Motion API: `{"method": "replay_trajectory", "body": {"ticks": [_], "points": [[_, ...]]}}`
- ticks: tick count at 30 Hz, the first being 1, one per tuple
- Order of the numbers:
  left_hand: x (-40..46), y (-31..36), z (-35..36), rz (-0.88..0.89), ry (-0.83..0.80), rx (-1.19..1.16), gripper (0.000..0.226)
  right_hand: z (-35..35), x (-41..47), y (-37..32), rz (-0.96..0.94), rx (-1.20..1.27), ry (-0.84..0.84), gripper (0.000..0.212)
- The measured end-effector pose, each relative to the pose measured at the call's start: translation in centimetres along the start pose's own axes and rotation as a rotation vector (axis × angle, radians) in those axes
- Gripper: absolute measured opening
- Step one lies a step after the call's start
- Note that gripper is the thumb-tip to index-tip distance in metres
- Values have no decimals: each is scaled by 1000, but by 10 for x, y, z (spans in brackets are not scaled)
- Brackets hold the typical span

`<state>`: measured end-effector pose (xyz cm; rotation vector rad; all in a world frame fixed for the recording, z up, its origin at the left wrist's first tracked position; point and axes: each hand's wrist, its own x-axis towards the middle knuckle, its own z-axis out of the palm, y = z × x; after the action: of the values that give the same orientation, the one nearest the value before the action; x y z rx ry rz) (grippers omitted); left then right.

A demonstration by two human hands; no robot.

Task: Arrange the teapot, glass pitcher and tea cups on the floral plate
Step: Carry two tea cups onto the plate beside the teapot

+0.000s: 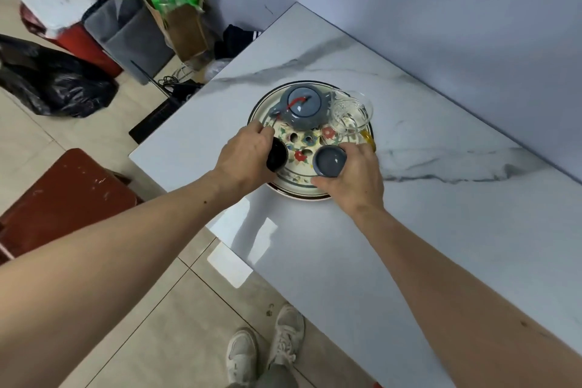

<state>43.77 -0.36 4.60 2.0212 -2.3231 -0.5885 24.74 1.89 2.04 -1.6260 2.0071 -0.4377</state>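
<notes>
Now both hands reach over the floral plate [285, 181] — left hand [244, 161] gripping a dark cup [277, 154], right hand [354, 178] a blue cup [329, 161].

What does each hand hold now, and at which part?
The left hand holds a dark cup by its side wall. The right hand holds a grey-blue cup, its grip around the rim and outer side, over the floral plate.

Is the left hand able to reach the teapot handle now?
Probably not yet: the left hand is closed around a dark cup. The teapot stands just beyond it, nothing between.
</notes>
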Motion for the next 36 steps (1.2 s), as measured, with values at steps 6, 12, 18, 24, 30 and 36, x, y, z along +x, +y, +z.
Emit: {"method": "replay_trajectory", "body": {"ticks": [6,12,18,24,30,36], "points": [[28,-15,9,0,16,-23,59,33,11,-14,30,33,6,74],[48,-33,12,67,-28,2,66,53,19,-32,66,-51,54,75],[61,-45,15,144,-5,51,63,67,28,-43,144,-119,96,72],[66,-46,20,138,-20,-19,62,76,35,-47,146,-56,77,69],[64,-46,21,100,21,-101,68,82,37,-46,148,9,94,77],[60,-47,19,117,9,-104,73,79,29,-44,151,133,98,79]]}}
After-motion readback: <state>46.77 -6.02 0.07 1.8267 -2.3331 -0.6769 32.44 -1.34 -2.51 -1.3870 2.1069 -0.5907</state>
